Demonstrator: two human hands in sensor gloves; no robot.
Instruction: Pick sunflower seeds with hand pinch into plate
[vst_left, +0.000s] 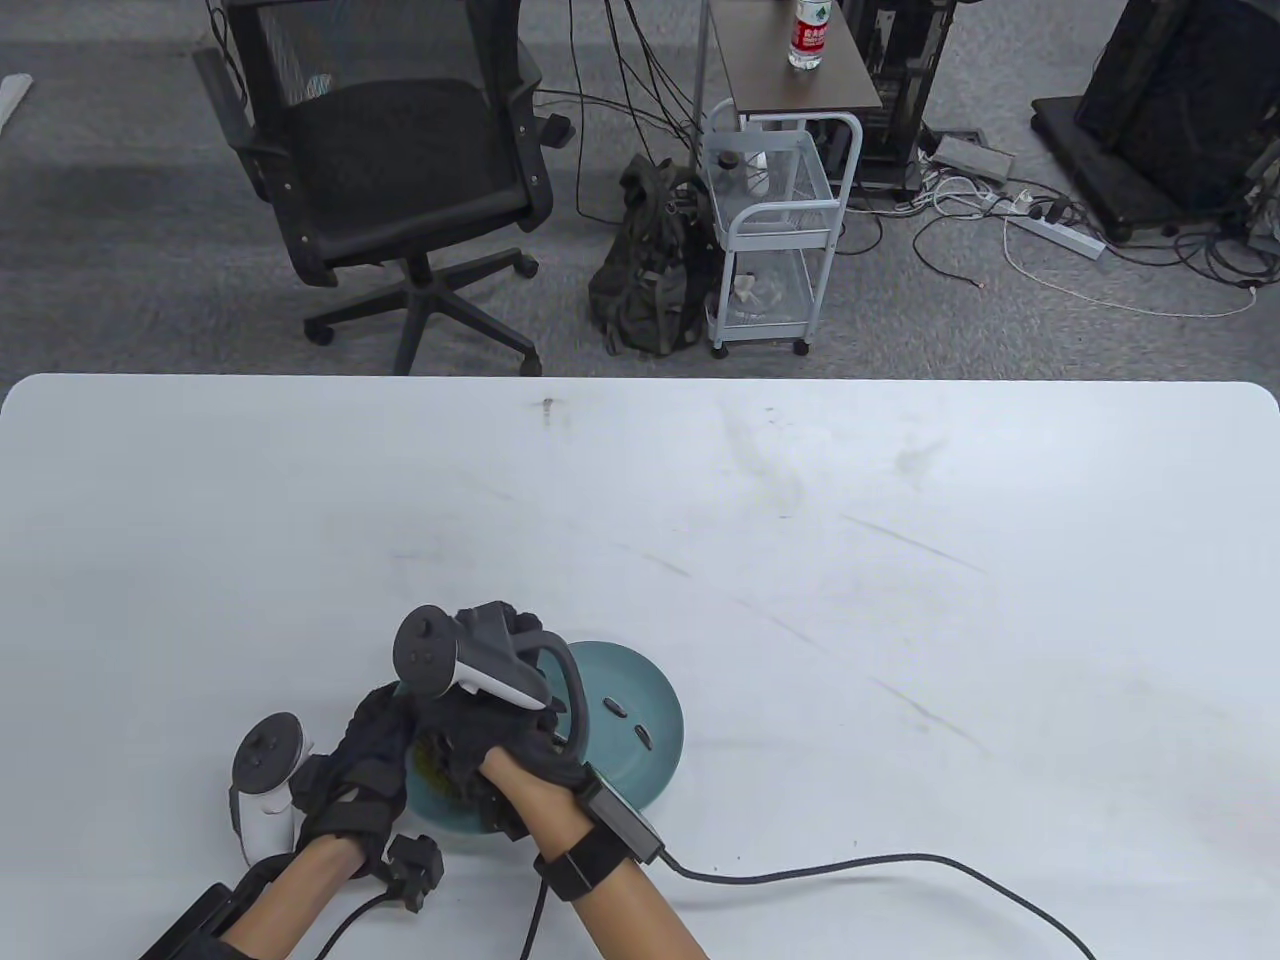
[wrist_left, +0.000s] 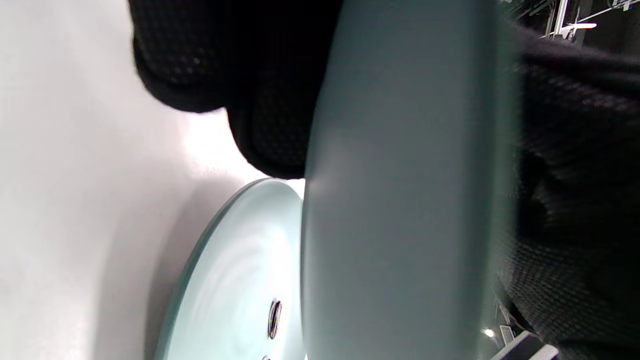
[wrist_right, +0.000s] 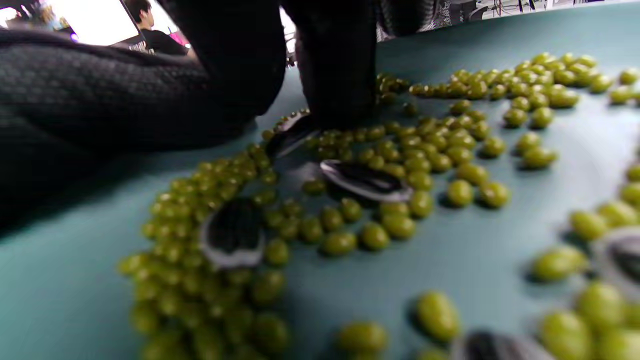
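Pick-up step: right hand (vst_left: 500, 740) fingertips (wrist_right: 335, 100) press down among green beans (wrist_right: 400, 165) onto a striped sunflower seed (wrist_right: 292, 135); whether they have pinched it is unclear. Left hand (vst_left: 360, 770) steadies the near dish (wrist_left: 400, 200). Next: lift the seed cleanly, carry it right to the teal plate (vst_left: 660, 700).

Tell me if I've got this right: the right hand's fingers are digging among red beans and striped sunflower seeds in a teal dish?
Not quite: the beans are green, not red, as the right wrist view shows. The rest holds: the right hand's fingers reach down among them and the striped sunflower seeds in the teal dish.

An office or lab: mesh office chair (vst_left: 385, 170); wire trolley (vst_left: 768, 235); power strips and cables (vst_left: 1050, 225) on grey carpet.
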